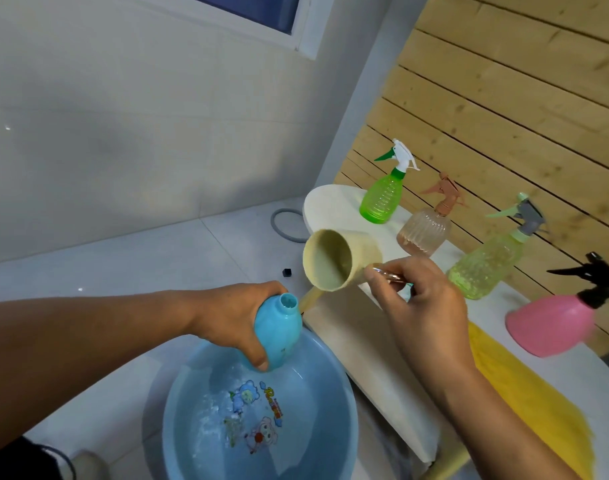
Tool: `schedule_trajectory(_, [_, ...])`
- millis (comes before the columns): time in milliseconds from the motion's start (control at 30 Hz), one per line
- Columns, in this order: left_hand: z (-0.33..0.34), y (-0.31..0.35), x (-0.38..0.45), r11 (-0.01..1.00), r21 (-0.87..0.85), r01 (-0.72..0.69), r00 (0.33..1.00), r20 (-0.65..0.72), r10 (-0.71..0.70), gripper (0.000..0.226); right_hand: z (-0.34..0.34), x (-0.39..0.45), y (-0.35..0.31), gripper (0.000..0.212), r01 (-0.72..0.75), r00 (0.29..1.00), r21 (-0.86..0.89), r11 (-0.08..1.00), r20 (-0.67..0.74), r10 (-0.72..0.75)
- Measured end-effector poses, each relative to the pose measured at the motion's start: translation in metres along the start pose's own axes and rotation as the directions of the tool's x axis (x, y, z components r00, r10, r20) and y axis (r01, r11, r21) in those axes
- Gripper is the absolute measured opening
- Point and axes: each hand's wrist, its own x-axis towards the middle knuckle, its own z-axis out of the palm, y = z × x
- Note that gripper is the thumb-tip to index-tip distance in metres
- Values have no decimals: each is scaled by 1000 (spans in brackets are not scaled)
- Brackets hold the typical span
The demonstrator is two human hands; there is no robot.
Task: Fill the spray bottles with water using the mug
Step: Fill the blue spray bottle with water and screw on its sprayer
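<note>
My left hand (237, 320) grips a blue spray bottle (279, 327) with its cap off, held tilted above the blue basin (344, 403). My right hand (420, 306) holds a beige mug (334, 259) by its handle, tipped on its side with the mouth facing me, just up and right of the bottle's open neck. Water shows in the basin over a cartoon print. On the white table (365, 348) stand a green spray bottle (382, 195), a clear peach one (426, 230), a pale green one (486, 265) and a pink one (552, 323).
A yellow cloth (524, 403) lies on the table near its front edge. A grey ring (285, 225) and a small black cap (287, 272) lie on the white tiled floor. A wooden slat wall (504, 98) runs behind the table.
</note>
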Motion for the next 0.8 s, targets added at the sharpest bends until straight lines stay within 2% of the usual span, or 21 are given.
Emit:
schedule_trajectory(67, [1,2,2,1000,-11,-6,1000,2,6,81,0,-2,5,12,219,975,-219,951,9,-222])
schedule_trajectory(167, [2,3,5,1000,-12,-20,1000,6,20,80,0,-5,11,20,490,848,-487,723,75,-525])
schedule_trajectory(267, [2,4,5,999,-14,-29,1000,9,30,80,-2,-10,8,18,566,766,-585,581,114,-633])
schedule_trajectory(333, [2,5,5,999,-13,-31,999,7,31,81,-2,-9,11,20,548,781,-596,588,113,-614])
schedule_trajectory(367, [2,5,5,1000,-14,-28,1000,4,28,81,-1,-8,12,21,517,814,-576,633,102,-572])
schedule_trajectory(433, [2,6,5,1000,-11,-27,1000,-5,27,80,-1,-2,11,18,359,921,-441,823,27,-387])
schedule_trajectory(500, [2,6,6,1000,-5,-30,999,-22,30,80,-1,10,11,14,61,996,-148,987,-52,-70])
schedule_trajectory(533, [2,6,6,1000,-4,-30,999,-33,30,80,-1,18,12,15,-79,995,8,997,-65,79])
schedule_trajectory(600, [2,6,7,999,-8,-33,998,-55,32,81,1,40,16,19,-269,957,259,928,-42,289])
schedule_trajectory(667, [0,5,7,999,-10,-31,997,-77,30,82,8,63,22,23,-394,904,408,823,14,427])
schedule_trajectory(800, [-4,5,7,999,-5,-48,993,-108,47,81,36,103,39,26,-594,796,451,666,212,566])
